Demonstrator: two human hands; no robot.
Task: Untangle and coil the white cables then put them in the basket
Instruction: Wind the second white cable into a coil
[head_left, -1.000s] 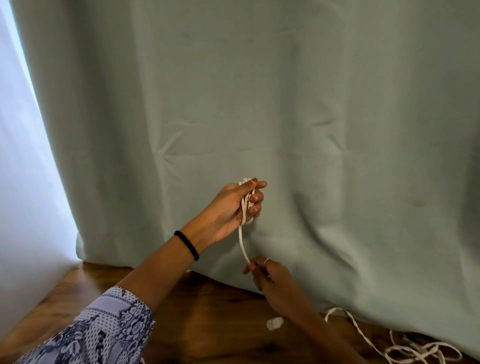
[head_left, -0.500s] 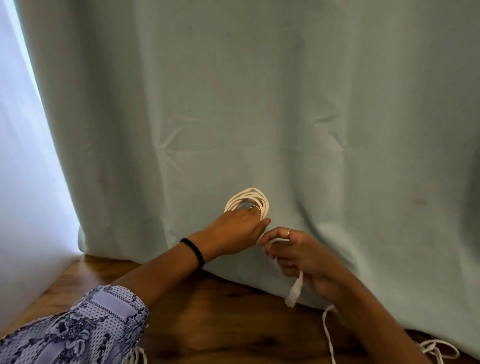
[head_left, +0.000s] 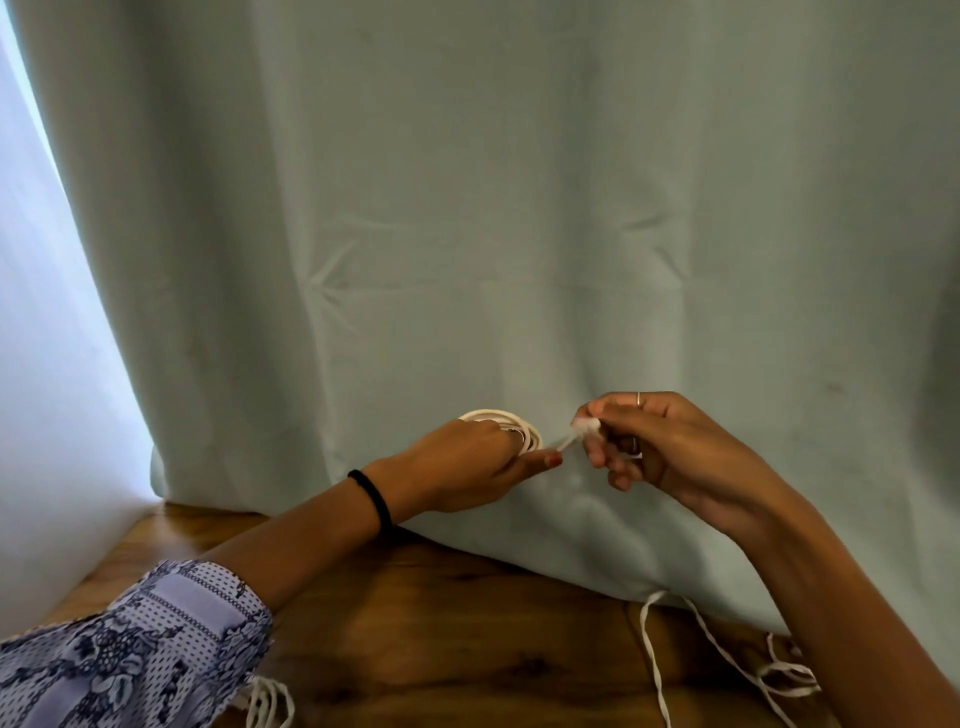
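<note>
My left hand (head_left: 467, 462) holds a coil of white cable (head_left: 524, 423) wound around its fingers, raised in front of the curtain. Just to its right, my right hand (head_left: 660, 447) pinches the same cable's white plug end (head_left: 586, 427), with a short stretch of cable running from the plug to the coil. More loose white cables (head_left: 655, 675) lie on the wooden table at the lower right, and another bundle of white cable (head_left: 267, 704) shows under my left sleeve at the bottom edge. No basket is in view.
A pale green curtain (head_left: 519, 234) hangs close behind my hands and rests on the wooden table (head_left: 441, 639). A bright white wall (head_left: 47, 415) borders the table on the left.
The loose length of cable has been wound onto the coil on my left hand. My right hand rose from the table to the coil's height, now holding the plug end.
</note>
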